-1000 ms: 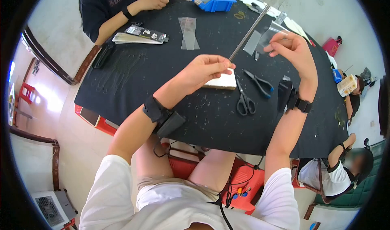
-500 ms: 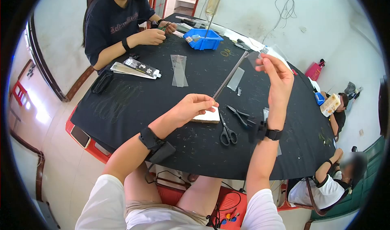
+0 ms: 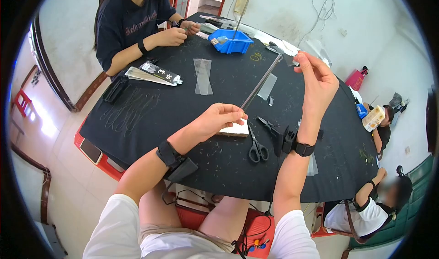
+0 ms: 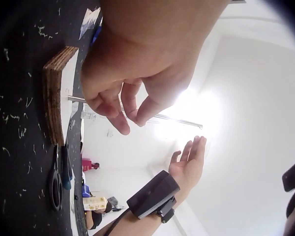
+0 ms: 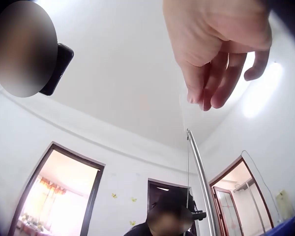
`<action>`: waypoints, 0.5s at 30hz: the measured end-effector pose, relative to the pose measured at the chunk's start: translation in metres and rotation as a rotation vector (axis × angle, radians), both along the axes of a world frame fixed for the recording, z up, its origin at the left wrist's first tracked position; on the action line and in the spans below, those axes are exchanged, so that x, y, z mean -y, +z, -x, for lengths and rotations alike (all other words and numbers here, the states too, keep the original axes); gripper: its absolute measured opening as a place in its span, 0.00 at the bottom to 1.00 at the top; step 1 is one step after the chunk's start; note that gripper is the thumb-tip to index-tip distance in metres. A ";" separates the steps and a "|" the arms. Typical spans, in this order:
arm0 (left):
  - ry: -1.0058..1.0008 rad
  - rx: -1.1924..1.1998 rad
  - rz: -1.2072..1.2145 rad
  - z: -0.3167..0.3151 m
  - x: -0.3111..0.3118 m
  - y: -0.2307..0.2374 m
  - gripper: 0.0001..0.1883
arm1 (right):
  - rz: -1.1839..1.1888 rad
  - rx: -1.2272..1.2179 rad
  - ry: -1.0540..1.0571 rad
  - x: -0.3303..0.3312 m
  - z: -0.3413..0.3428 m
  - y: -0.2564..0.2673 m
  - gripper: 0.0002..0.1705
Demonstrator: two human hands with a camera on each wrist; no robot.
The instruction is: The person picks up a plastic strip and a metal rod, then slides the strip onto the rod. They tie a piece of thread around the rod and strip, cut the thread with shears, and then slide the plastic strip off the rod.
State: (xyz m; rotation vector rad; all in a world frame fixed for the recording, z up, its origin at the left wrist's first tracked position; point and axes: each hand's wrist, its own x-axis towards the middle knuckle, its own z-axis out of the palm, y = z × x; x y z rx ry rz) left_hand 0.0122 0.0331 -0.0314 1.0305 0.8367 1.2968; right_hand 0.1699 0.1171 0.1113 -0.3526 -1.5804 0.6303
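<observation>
A metal rod (image 3: 263,82) stands on a wooden block (image 3: 234,129) with a white top. My left hand (image 3: 211,123) is by its lower part, fingertips pinching a thin thread close to the rod; in the left wrist view the rod passes behind that left hand (image 4: 137,73). In the right wrist view, the thread (image 5: 188,172) hangs down from the rod's tip. My right hand (image 3: 318,85) is raised by the rod's top, pinching a clear plastic film that barely shows; the right wrist view shows the right hand (image 5: 221,54) above the rod's tip.
Scissors (image 3: 257,150) and pliers (image 3: 269,125) lie right of the block. Clear plastic strips (image 3: 202,76) and a black packet (image 3: 157,74) are further left. A blue bin (image 3: 231,44) stands at the back, near another person (image 3: 132,30) at work.
The head view has tilted up. My right hand first moved up toward the rod's top with the film, then slightly right. My left hand keeps its place by the rod.
</observation>
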 end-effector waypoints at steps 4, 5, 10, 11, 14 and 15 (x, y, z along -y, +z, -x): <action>-0.002 0.001 0.012 -0.002 0.001 0.001 0.10 | 0.007 0.002 -0.050 -0.001 0.002 0.000 0.08; -0.004 -0.003 0.005 -0.001 0.001 0.001 0.10 | 0.009 -0.013 -0.043 -0.001 0.002 0.000 0.08; -0.004 0.000 -0.005 -0.001 0.001 0.001 0.10 | 0.049 -0.049 -0.020 -0.008 0.003 -0.004 0.07; -0.005 0.000 -0.009 -0.001 0.001 0.001 0.10 | 0.028 -0.115 0.034 -0.009 0.004 -0.004 0.07; -0.003 -0.001 -0.010 -0.001 0.001 0.000 0.10 | 0.083 -0.007 0.066 -0.003 0.000 0.000 0.09; 0.000 -0.004 -0.009 -0.001 0.000 0.000 0.10 | 0.085 -0.007 0.066 -0.003 0.001 -0.001 0.09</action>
